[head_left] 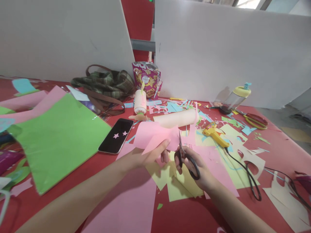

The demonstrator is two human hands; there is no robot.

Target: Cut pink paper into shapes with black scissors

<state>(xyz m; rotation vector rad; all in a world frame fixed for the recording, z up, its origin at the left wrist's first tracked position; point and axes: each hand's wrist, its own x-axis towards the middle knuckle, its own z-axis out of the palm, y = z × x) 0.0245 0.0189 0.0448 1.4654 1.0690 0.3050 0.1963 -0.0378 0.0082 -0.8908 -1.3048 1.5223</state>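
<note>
A curled piece of pink paper (152, 134) is pinched in my left hand (159, 150), thumb on top. My right hand (194, 165) has its fingers through the black handles of a pair of scissors (181, 153). The blades point up and away, at the right edge of the pink paper, and a narrow pink strip hangs beyond them. Beneath both hands lie yellow paper sheets (181, 191) and a larger pink sheet (131, 197). Just left of the held paper is a black phone (114, 142) with two small pink stars on its screen.
A large green sheet (60, 139) covers the left side. Behind are a plaid bag (104, 82), a purple snack bag (147, 77), a cream paper roll (177, 118) and a yellow-lidded jar (235, 98). At right lie a yellow glue gun (216, 136) with its cord and red-yellow pliers (255, 119).
</note>
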